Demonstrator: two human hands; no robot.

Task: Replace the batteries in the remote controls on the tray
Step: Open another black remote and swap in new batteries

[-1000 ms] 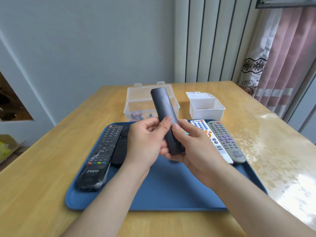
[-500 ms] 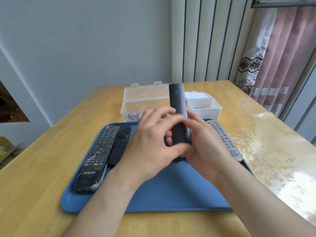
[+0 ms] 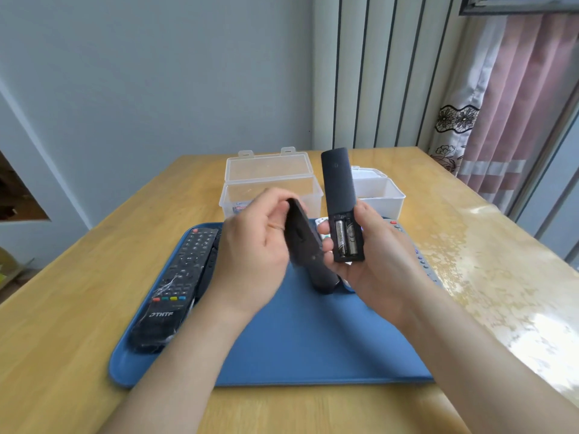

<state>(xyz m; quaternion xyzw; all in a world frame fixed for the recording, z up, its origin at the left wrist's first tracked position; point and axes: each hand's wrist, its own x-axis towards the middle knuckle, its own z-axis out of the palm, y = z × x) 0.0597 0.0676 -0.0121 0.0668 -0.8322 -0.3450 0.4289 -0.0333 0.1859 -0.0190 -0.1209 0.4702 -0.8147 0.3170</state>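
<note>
The remote (image 3: 337,183) is matt black plastic, the table (image 3: 476,252) glossy wood (tray (image 3: 313,346) smooth).

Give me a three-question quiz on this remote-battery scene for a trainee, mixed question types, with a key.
1. True or false: the slim remote in the right hand has its battery compartment uncovered.
2. How many batteries show in that compartment?
3. What does the left hand hold? A) the battery cover B) a loose battery C) a screwdriver

Key: 1 true; 2 two; 3 A.
</note>
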